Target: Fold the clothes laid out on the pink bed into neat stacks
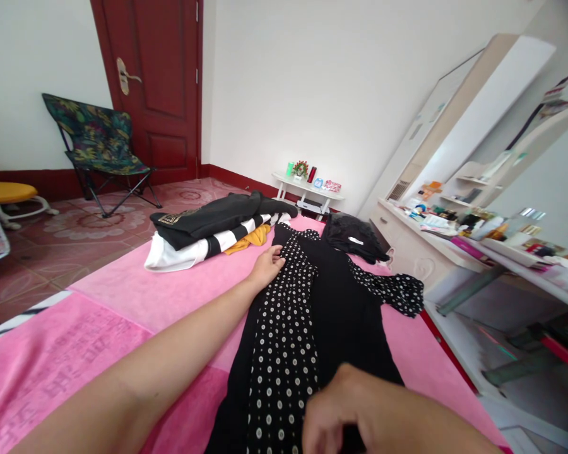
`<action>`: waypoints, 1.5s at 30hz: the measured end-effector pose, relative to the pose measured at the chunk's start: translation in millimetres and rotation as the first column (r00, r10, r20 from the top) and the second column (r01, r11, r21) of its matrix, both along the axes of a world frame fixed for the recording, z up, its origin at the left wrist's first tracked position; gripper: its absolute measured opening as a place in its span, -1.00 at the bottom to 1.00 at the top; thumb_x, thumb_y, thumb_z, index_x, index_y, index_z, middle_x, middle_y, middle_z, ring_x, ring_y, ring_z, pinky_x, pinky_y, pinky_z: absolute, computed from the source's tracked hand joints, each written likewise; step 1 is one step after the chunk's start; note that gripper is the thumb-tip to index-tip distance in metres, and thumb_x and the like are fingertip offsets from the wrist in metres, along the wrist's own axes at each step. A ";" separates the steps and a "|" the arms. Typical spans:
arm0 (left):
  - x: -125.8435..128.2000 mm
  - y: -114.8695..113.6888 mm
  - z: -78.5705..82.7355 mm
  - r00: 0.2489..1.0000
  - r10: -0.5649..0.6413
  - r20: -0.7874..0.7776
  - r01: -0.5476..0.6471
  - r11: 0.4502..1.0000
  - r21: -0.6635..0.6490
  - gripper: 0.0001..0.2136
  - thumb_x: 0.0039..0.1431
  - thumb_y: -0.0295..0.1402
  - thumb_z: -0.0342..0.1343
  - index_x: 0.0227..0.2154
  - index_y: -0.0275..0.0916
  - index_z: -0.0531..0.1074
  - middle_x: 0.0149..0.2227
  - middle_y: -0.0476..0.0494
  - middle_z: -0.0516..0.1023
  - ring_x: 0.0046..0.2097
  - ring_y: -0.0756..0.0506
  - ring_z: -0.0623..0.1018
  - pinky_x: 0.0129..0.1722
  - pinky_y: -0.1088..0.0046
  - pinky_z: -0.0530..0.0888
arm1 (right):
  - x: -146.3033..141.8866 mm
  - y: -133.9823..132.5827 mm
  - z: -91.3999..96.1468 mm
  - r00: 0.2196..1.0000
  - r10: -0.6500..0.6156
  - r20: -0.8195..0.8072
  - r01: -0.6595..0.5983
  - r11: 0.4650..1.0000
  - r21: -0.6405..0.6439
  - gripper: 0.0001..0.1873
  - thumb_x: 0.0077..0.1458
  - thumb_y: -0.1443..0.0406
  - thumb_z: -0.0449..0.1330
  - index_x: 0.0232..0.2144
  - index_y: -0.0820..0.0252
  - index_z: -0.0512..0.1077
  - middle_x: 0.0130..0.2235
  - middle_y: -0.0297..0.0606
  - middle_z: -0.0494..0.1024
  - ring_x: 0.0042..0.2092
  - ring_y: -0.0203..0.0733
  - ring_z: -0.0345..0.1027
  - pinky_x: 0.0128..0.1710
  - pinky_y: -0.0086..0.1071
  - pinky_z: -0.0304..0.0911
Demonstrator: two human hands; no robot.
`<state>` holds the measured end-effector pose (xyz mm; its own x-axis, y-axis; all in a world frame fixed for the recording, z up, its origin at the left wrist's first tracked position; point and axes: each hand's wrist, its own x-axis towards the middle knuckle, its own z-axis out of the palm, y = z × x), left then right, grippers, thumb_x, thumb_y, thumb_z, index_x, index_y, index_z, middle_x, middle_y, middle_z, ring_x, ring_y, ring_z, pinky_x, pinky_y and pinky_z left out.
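Observation:
A long black dress [348, 315] with white-dotted panels lies spread lengthwise before me. My left hand [266, 267] is at its left edge, near the top, with thumb and fingers pinched on the dotted fabric. Close to me, my right hand [338, 410] is over the lower part of the dress, its fingers curled down on the cloth; the fingertips are partly hidden. One dotted sleeve [397, 291] stretches out to the right.
Left of the dress is a pile of clothes with a black top [213, 214] uppermost. A black garment [353, 236] lies beyond the dress, on the pink bedspread [118, 277]. A cluttered dressing table [407, 221] stands right; a folding chair [104, 142] is near the door.

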<state>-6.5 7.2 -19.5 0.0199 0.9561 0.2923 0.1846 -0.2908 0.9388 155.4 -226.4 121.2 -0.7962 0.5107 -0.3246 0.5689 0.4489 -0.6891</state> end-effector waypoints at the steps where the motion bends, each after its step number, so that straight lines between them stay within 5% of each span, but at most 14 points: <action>1: 0.7 0.7 0.6 0.999 0.007 -0.035 -0.007 1.000 0.010 -0.59 0.08 -0.48 0.09 0.03 -0.33 0.34 -0.06 -0.24 0.47 -0.09 -0.07 0.50 -0.02 0.38 0.42 | 2.7 15.2 -2.4 0.996 -0.077 -0.043 0.080 0.995 0.059 -0.91 0.07 0.38 0.12 -0.37 0.18 0.44 -0.45 -0.42 0.50 -0.44 -0.40 0.36 -0.46 -0.59 0.20; 3: 1.8 5.7 3.5 0.994 0.016 -0.111 -0.013 1.000 0.026 -0.59 0.05 -0.51 0.10 0.01 -0.30 0.37 -0.09 -0.22 0.49 -0.13 -0.09 0.51 -0.03 0.35 0.43 | 10.5 52.9 -14.8 0.962 -0.227 -0.154 0.265 0.915 0.304 -0.78 0.02 0.47 0.08 -0.29 0.17 0.44 -0.30 -0.34 0.52 -0.28 -0.32 0.40 -0.26 -0.48 0.30; 5: 3.0 16.2 9.1 0.983 0.010 -0.186 -0.002 0.999 0.040 -0.59 0.01 -0.51 0.11 -0.01 -0.25 0.41 -0.12 -0.17 0.52 -0.14 -0.11 0.52 -0.03 0.32 0.43 | 20.1 93.3 -35.2 0.933 -0.274 -0.235 0.360 0.737 0.573 -0.59 -0.08 0.58 0.02 -0.25 0.13 0.45 -0.08 -0.27 0.47 -0.05 -0.22 0.33 -0.02 -0.32 0.25; 7: 5.9 32.0 17.1 0.968 -0.008 -0.250 0.021 0.998 0.051 -0.60 -0.01 -0.51 0.13 -0.04 -0.20 0.45 -0.16 -0.12 0.55 -0.13 -0.12 0.52 -0.04 0.34 0.42 | 28.0 127.4 -57.9 0.925 -0.279 -0.259 0.378 0.594 0.710 -0.44 -0.13 0.62 -0.03 -0.14 0.08 0.43 0.07 -0.25 0.36 0.09 -0.18 0.21 0.09 -0.21 0.17; 9: 11.6 51.2 25.9 0.954 -0.030 -0.297 0.049 0.997 0.055 -0.65 -0.01 -0.49 0.14 -0.10 -0.18 0.50 -0.20 -0.08 0.57 -0.15 -0.11 0.53 -0.06 0.38 0.42 | 32.0 149.7 -77.7 0.911 -0.297 -0.286 0.405 0.519 0.753 -0.39 -0.09 0.62 -0.06 -0.05 0.04 0.40 0.11 -0.25 0.31 0.11 -0.18 0.17 0.09 -0.20 0.19; 16: 33.5 113.7 32.0 0.928 -0.033 -0.372 0.051 0.998 0.037 -0.76 -0.14 -0.58 0.20 -0.35 -0.25 0.59 -0.29 -0.07 0.62 -0.19 -0.09 0.56 -0.03 0.44 0.40 | 37.5 158.7 -103.9 0.857 -0.352 -0.377 0.506 0.430 0.748 -0.54 -0.06 0.60 -0.05 -0.26 0.07 0.44 -0.20 -0.28 0.45 -0.14 -0.18 0.26 -0.16 -0.31 0.29; 21: 25.0 120.4 14.1 0.927 0.068 -0.369 -0.050 0.997 0.059 -0.73 -0.04 -0.61 0.07 -0.31 -0.28 0.58 -0.27 -0.13 0.60 -0.14 -0.13 0.54 0.02 0.35 0.38 | 46.6 154.2 -101.7 0.834 -0.457 -0.308 0.508 0.423 0.750 -0.69 -0.17 0.56 0.01 -0.41 0.12 0.36 -0.32 -0.31 0.42 -0.21 -0.18 0.25 -0.25 -0.35 0.20; 29: 14.0 65.7 17.1 0.906 -0.080 -0.415 0.153 0.978 0.144 -0.59 -0.08 -0.68 0.08 -0.11 -0.32 0.49 0.09 -0.19 0.33 0.13 -0.17 0.31 0.22 0.34 0.16 | 39.0 142.5 -93.3 0.866 -0.493 -0.086 0.357 0.486 0.798 -0.79 -0.12 0.45 0.08 -0.35 0.16 0.33 -0.27 -0.22 0.42 -0.20 -0.12 0.23 -0.26 -0.34 0.16; 32: 1.9 27.3 22.1 0.854 -0.241 -0.460 0.349 0.923 0.164 -0.53 -0.11 -0.75 0.01 -0.11 -0.31 0.49 0.17 -0.18 0.24 0.21 -0.21 0.22 0.25 0.25 0.09 | 42.6 115.7 -80.4 0.943 -0.325 -0.069 0.252 0.564 0.786 -0.63 -0.09 0.42 0.10 -0.15 0.20 0.35 -0.06 -0.12 0.39 -0.02 -0.05 0.21 -0.06 -0.21 0.18; 35: -14.0 -16.9 28.7 0.744 -0.389 -0.544 0.521 0.847 0.106 -0.44 -0.17 -0.78 -0.02 -0.12 -0.17 0.51 0.18 -0.12 0.27 0.24 -0.23 0.19 0.26 0.20 0.10 | 44.6 77.6 -61.0 0.999 0.007 -0.049 0.034 0.629 0.776 -0.47 -0.01 0.43 0.07 0.07 0.13 0.26 0.15 -0.14 0.27 0.17 -0.05 0.08 0.14 -0.06 0.02; 39: -31.6 -73.0 45.8 0.608 -0.565 -0.558 0.684 0.729 0.006 -0.34 -0.22 -0.77 -0.05 -0.06 -0.04 0.47 0.17 0.01 0.31 0.25 -0.18 0.20 0.28 0.13 0.01 | 38.3 31.0 -37.6 0.895 0.445 0.039 -0.307 0.549 0.777 -0.65 0.17 0.37 0.03 0.00 0.06 0.35 0.10 -0.25 0.40 0.18 -0.22 0.14 0.20 -0.21 0.00; 42: -39.6 -107.1 62.4 0.536 -0.690 -0.486 0.742 0.660 -0.118 -0.32 -0.21 -0.72 -0.07 -0.01 0.03 0.43 0.17 0.11 0.30 0.20 -0.14 0.29 0.24 0.21 0.16 | 33.3 10.7 -29.5 0.841 0.538 0.057 -0.362 0.482 0.798 -0.75 0.21 0.32 0.02 -0.12 0.13 0.44 -0.02 -0.25 0.51 0.10 -0.26 0.26 0.14 -0.34 0.10; 45: -46.0 -132.0 75.9 0.482 -0.756 -0.443 0.794 0.590 -0.144 -0.36 -0.13 -0.66 -0.08 0.01 0.06 0.41 0.16 0.13 0.31 0.16 -0.12 0.34 0.19 0.26 0.24 | 32.8 -0.3 -25.1 0.838 0.542 0.062 -0.381 0.502 0.777 -0.74 0.21 0.34 0.00 -0.14 0.20 0.45 -0.08 -0.20 0.55 -0.01 -0.23 0.36 0.03 -0.36 0.23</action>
